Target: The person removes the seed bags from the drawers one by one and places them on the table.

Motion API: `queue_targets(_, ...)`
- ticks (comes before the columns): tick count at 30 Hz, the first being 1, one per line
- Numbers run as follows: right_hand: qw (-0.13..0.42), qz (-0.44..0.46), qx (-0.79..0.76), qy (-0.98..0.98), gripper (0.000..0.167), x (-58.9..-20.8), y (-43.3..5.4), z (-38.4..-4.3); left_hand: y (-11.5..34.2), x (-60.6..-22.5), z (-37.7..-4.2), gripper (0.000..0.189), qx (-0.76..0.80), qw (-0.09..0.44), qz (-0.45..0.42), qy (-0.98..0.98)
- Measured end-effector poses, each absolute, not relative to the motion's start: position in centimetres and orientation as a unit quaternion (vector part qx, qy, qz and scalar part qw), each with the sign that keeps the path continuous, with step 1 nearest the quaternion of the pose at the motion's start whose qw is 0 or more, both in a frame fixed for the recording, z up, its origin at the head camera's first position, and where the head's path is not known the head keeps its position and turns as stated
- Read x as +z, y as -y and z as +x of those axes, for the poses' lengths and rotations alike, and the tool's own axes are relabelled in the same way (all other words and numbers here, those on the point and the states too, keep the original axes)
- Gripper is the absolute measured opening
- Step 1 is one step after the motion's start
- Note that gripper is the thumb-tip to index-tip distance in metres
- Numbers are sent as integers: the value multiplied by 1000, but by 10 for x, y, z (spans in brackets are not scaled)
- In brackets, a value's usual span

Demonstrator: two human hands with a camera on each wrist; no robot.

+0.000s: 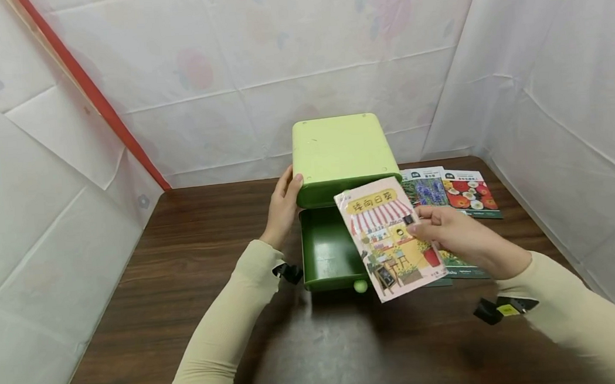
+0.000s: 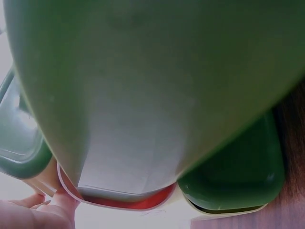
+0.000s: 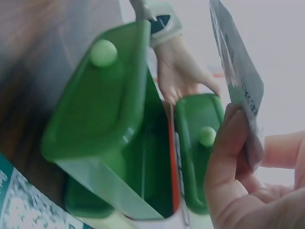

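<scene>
My right hand (image 1: 455, 239) pinches a pink seed packet (image 1: 381, 234) printed with a striped-awning shop and yellow flowers. The packet tilts in front of a small green drawer chest (image 1: 341, 146), over the right part of its pulled-out drawer (image 1: 322, 255). This is the middle drawer, with a round light-green knob (image 1: 361, 286); the bare part of its floor shows, the rest lies behind the packet. Against the chest's upper left side rests my left hand (image 1: 282, 208), thumb near the front corner. In the right wrist view the upper drawer (image 3: 195, 157) stands closed.
Several other seed packets lie on the table right of the chest, among them one with purple flowers (image 1: 429, 190) and one with red and white flowers (image 1: 471, 193). The dark wooden table (image 1: 200, 245) meets white patterned sheeting (image 1: 219, 127) at back and sides.
</scene>
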State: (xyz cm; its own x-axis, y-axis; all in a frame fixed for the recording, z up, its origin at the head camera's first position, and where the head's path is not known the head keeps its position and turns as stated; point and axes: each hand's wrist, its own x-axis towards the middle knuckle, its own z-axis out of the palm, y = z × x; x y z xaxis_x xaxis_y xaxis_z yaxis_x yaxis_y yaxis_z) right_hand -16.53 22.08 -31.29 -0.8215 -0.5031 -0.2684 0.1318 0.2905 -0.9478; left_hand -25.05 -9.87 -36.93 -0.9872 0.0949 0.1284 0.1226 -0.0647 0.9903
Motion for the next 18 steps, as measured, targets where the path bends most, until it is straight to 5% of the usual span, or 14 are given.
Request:
queue_targets(10, 197, -50, -615, -762, 47, -313, -261, -176, 102, -368, -250, 62, -724, 2, -75, 686)
queue_targets(18, 156, 14, -669, -726, 18, -329, -301, -191, 102, -366, -250, 60, -728, -3, -67, 683)
